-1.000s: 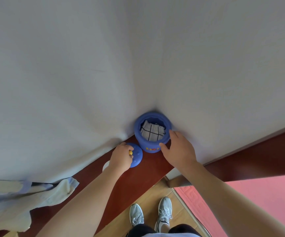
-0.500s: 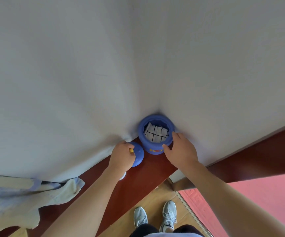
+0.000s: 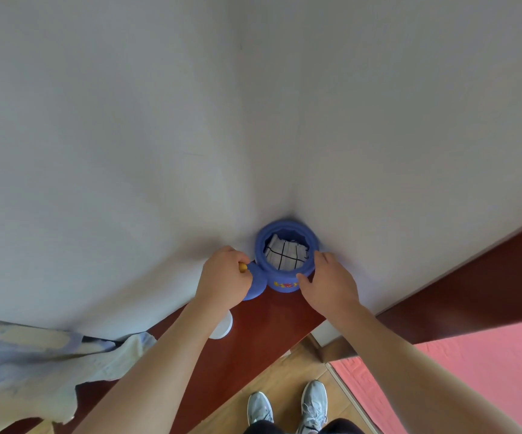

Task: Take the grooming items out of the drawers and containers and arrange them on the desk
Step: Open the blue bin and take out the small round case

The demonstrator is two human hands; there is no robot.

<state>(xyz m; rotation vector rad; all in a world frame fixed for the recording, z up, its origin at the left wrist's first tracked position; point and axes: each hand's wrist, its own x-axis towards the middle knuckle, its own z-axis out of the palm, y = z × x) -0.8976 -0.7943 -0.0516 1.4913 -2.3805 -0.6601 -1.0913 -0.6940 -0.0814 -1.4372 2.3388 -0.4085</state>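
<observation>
A round blue jar [image 3: 284,281] stands open in the wall corner on the dark red desk [image 3: 272,321]. Inside it lies a folded white cloth with a black grid [image 3: 286,255]. My right hand [image 3: 328,285] grips the jar's right side. My left hand [image 3: 225,278] holds the blue lid [image 3: 257,285] by its yellow knob, tilted against the jar's left side.
A white round object [image 3: 222,328] sits on the desk under my left forearm. Pale crumpled cloth [image 3: 34,361] lies at the left. White walls close in behind the jar. Wooden floor, my shoes and a pink mat [image 3: 472,364] lie below.
The view has shifted, so the jar sits higher and further right in the frame. My left hand has brought the lid closer against the jar's side. My right hand stays on the jar.
</observation>
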